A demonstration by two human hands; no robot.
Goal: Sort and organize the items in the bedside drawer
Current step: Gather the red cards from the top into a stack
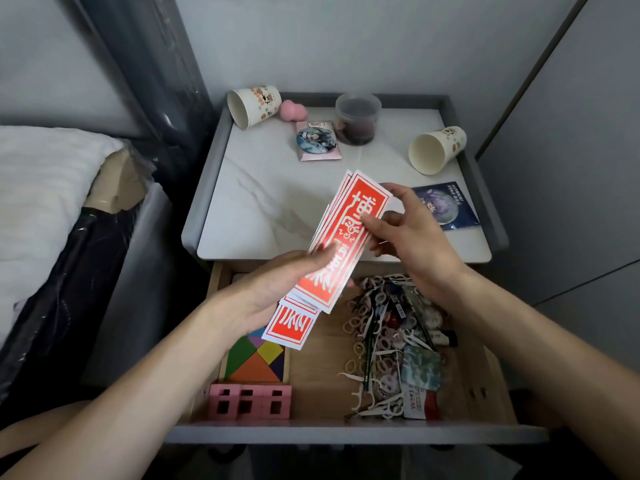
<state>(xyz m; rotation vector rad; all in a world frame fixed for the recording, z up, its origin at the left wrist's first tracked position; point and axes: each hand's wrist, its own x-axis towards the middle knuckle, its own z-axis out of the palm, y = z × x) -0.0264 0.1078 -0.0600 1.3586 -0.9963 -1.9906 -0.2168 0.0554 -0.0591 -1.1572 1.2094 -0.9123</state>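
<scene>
over open drawer [346, 433], l hand [277, 284] & r hand [415, 237] both pinching red card stack [367, 202]

Blue card [453, 206] seemingly reads "HONKAI STAR RAIL"; red stickers [365, 211] undecipherable.

Red sticker stack [347, 237] in left hand [277, 287] and right hand [414, 239], above open drawer [346, 434].

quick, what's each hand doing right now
left hand: holding the lower end of the stack of red cards
right hand: pinching the same stack near its middle
</scene>
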